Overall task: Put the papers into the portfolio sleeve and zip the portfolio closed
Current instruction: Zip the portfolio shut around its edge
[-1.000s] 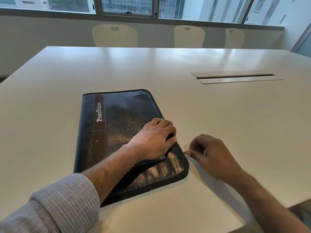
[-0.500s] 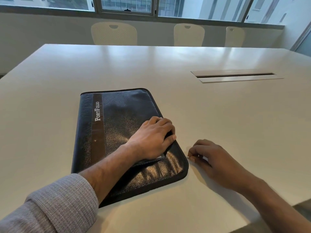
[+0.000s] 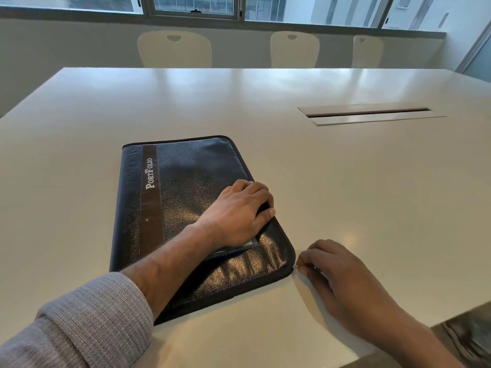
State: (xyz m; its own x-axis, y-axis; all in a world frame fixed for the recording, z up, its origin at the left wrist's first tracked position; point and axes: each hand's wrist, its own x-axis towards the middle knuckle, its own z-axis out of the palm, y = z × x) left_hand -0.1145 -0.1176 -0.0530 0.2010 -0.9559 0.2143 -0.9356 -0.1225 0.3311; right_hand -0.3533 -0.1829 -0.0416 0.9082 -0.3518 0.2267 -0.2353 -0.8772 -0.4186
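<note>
A dark leather-look portfolio [image 3: 186, 208] lies flat and folded shut on a wide pale table [image 3: 345, 181], toward the near left part of it. A brown strip along the cover carries the word "PortFolio" in white letters. Its spine side faces left and its rounded corners face right.

The left hand [image 3: 239, 213] lies palm down on the right half of the cover, fingers [image 3: 261, 193] curled over the right edge of the portfolio and pressing it against the table. It grips nothing else. A grey knitted sleeve [image 3: 87, 322] covers the forearm near the bottom left corner of the view.

The right hand [image 3: 334, 269] rests on the table just beside the near right corner of the portfolio. Its thumb and forefinger are pinched together right at that corner, where the dark edge band bends round. Something small sits between the fingertips, but it is too small to tell whether it is the zip pull.

Farther back, a long narrow cable slot [image 3: 369, 114] with a raised flap is set into the table top. Three pale chairs [image 3: 174, 49] stand along the far side, below a row of windows [image 3: 194, 6].
</note>
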